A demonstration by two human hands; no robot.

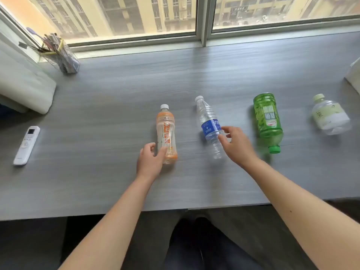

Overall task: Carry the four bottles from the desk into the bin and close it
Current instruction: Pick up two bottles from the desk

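Four bottles lie on the grey desk [97, 106]. The orange-labelled bottle [166, 129] is left of centre, and my left hand [149, 162] holds its lower end, thumb across it and curled fingers against its left side. To its right lies a clear water bottle with a blue label [208, 121]. My right hand [236, 147] reaches over it with spread fingers, the thumb and fingertips just touching its middle. Further right are a green bottle [267, 119], cap toward me, and a clear bottle with a pale green label [329, 117]. No bin is in view.
A white remote control [26, 146] lies at the desk's left. A clear pen holder [62, 55] stands at the back left by the window. A pale cushion [25, 88] rests at the far left and a white box edge [353, 76] at the far right.
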